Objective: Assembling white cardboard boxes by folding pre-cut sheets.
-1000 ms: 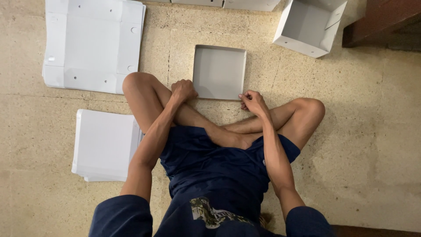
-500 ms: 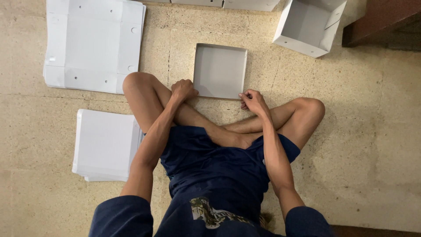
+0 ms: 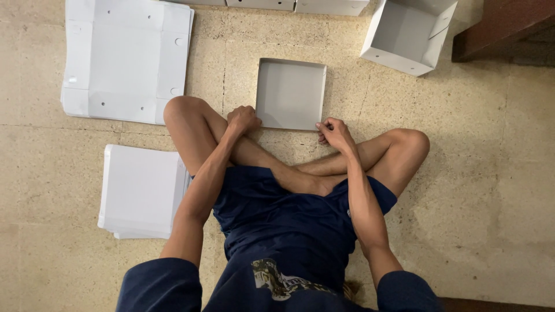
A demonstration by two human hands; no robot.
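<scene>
While sitting cross-legged on the floor (image 3: 497,190), bending over a shallow grey tray (image 3: 290,93) lying flat just ahead of the shins. Left hand (image 3: 243,119): resting beside the tray's near left corner, fingers curled together into a loose fist, touching or almost touching the rim; contact not resolvable, nothing visibly held. Right hand (image 3: 334,133): sitting at the tray's near right corner, fingertips (image 3: 319,124) bunched together against the rim, apparently pinching the edge; a full clamp cannot be confirmed. Forearms running out over the knees, one on each side. Tray: open side up, square to the body, lying between the two hands. Lying to the left, near the left knee: a stack of flat white sheets (image 3: 141,190). Lying farther out, upper left: a pile of unfolded box blanks (image 3: 124,58) with creases and punched holes. Standing at upper right, well apart from the hands: a folded open box (image 3: 407,32), tilted against the floor. Showing at the far right corner: dark wooden furniture (image 3: 509,32).
</scene>
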